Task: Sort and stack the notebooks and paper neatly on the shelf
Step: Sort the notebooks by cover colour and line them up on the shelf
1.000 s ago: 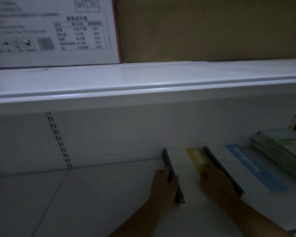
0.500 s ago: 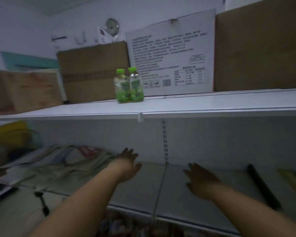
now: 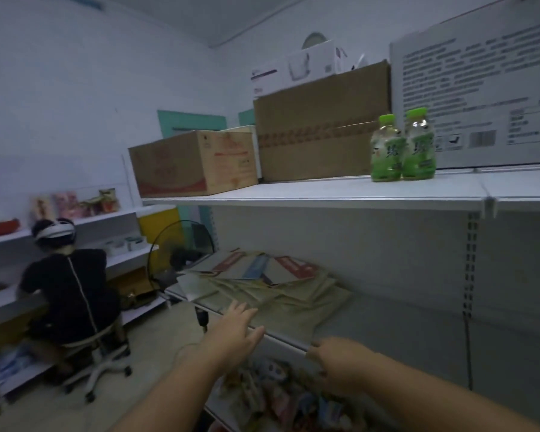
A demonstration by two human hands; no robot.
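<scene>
A loose, untidy pile of notebooks and paper (image 3: pixel 268 283) lies spread on the white middle shelf (image 3: pixel 371 325), with red and blue cover strips showing. My left hand (image 3: pixel 234 328) reaches toward the pile's near edge with fingers spread and holds nothing. My right hand (image 3: pixel 340 363) hovers at the shelf's front edge, fingers loosely bent, empty as far as I can see.
On the upper shelf (image 3: pixel 325 191) stand two green bottles (image 3: pixel 402 148) and several cardboard boxes (image 3: pixel 318 126). A person (image 3: pixel 69 291) sits on a swivel chair at the left by another shelf. A fan (image 3: pixel 181 254) stands behind the pile. Packaged goods (image 3: pixel 278 397) fill the shelf below.
The view has swung left from the stacked notebooks to the untidy pile. Both hands let go of the dark-spined notebooks and now reach toward the pile, closer than half a second ago.
</scene>
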